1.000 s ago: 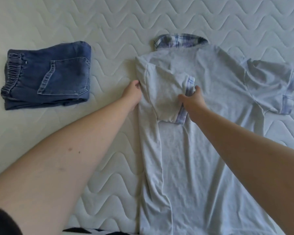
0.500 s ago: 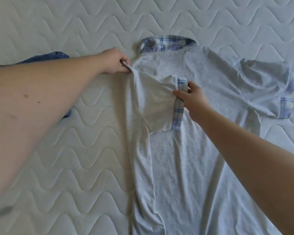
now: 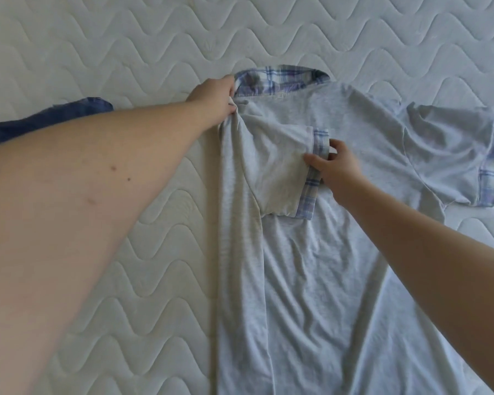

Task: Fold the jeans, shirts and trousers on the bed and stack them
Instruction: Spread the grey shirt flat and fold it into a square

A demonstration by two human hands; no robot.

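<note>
The left hand pinches the folded shoulder of the grey shirt beside its plaid collar, while the right hand grips the plaid cuff of the sleeve laid over the shirt's middle. The shirt's long axis runs from the collar toward the bed's near edge; the unfolded sleeve lies beyond the right hand, likely next. Folded jeans sit behind the left arm.

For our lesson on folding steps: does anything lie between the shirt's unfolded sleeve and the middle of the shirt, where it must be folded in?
Nothing visible does. The unfolded sleeve lies flat, and the shirt body beside it is bare; the right hand pinches the folded sleeve's cuff further left.
</note>
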